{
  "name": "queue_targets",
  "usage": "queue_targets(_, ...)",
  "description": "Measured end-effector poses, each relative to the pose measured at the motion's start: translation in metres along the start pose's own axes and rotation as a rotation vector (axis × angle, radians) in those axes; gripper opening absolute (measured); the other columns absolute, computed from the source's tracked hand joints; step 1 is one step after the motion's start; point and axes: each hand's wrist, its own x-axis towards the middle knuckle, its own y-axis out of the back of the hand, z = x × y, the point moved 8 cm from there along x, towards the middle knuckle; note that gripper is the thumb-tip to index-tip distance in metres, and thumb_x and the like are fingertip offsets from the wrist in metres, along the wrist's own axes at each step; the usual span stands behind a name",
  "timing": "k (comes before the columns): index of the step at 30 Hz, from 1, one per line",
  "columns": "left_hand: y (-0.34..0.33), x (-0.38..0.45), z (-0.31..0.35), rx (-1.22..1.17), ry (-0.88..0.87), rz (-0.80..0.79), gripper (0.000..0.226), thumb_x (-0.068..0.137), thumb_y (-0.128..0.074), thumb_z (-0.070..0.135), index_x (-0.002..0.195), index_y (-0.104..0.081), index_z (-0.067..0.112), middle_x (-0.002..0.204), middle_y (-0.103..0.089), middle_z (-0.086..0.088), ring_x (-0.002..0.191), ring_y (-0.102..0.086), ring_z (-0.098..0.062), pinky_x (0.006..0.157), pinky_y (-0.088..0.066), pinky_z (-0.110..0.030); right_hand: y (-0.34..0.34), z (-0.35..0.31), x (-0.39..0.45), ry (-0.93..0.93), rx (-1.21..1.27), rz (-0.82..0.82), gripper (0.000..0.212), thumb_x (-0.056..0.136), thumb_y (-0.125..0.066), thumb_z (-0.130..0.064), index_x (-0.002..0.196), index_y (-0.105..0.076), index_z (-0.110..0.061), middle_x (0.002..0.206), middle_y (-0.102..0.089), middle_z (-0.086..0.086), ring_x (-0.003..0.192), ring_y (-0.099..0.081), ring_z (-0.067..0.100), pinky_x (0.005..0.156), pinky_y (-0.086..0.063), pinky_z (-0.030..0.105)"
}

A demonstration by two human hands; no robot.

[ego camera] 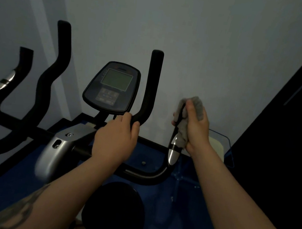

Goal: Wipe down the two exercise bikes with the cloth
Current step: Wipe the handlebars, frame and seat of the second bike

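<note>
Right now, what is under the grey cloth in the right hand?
The cloth is wrapped round the bike's right handlebar grip, held by the right hand. Below it the silver pulse sensor shows. The grip's top end is covered by the cloth.

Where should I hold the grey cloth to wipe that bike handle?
Wrap the cloth round the upright right handle and grip from its right side, as the right hand does. The bar is thin and round, so fingers close round it easily.
</note>
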Motion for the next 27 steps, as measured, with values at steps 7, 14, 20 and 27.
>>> queue_targets(7, 0.000, 0.000, 0.000, 0.007, -0.005, 0.004, 0.033, 0.097, -0.027, 0.045, 0.101, -0.048, 0.019, 0.092, -0.056, -0.003, 0.075, -0.054, -0.023, 0.058, -0.037, -0.034, 0.009, 0.036, -0.031, -0.166, 0.042, -0.013, 0.029, 0.089, -0.067, -0.034, 0.097, -0.061, -0.007, 0.074, -0.065, 0.009, 0.063, -0.061, 0.020, 0.052, -0.052, 0.031)
queue_targets(14, 0.003, 0.001, 0.002, -0.021, 0.006, 0.001, 0.030, 0.098, -0.029, 0.043, 0.097, -0.047, 0.018, 0.086, -0.053, -0.002, 0.072, -0.053, -0.022, 0.059, -0.045, -0.038, 0.008, 0.015, -0.026, 0.004, -0.121, 0.137, 0.034, 0.086, -0.072, -0.031, 0.113, -0.057, -0.017, 0.095, -0.066, 0.008, 0.080, -0.063, 0.023, 0.068, -0.057, 0.036)
queue_targets(20, 0.003, 0.002, -0.007, -0.288, 0.074, -0.043, 0.028, 0.097, -0.041, 0.043, 0.099, -0.058, 0.020, 0.082, -0.057, 0.005, 0.071, -0.055, -0.012, 0.059, -0.042, -0.032, 0.005, 0.019, -0.097, 0.326, -0.681, 0.105, 0.045, 0.090, -0.062, -0.041, 0.129, -0.045, -0.030, 0.133, -0.046, -0.006, 0.120, -0.044, 0.003, 0.099, -0.036, 0.012)
queue_targets(27, 0.008, -0.028, -0.035, -0.563, 0.089, -0.112, 0.041, 0.099, -0.044, 0.036, 0.140, -0.045, 0.032, 0.117, -0.059, 0.009, 0.104, -0.055, -0.009, 0.085, -0.043, -0.027, -0.042, 0.012, -0.138, 0.766, -1.341, -0.497, 0.041, 0.102, -0.030, -0.041, 0.098, -0.066, -0.022, 0.092, -0.068, -0.008, 0.099, -0.060, 0.012, 0.118, -0.013, 0.037)
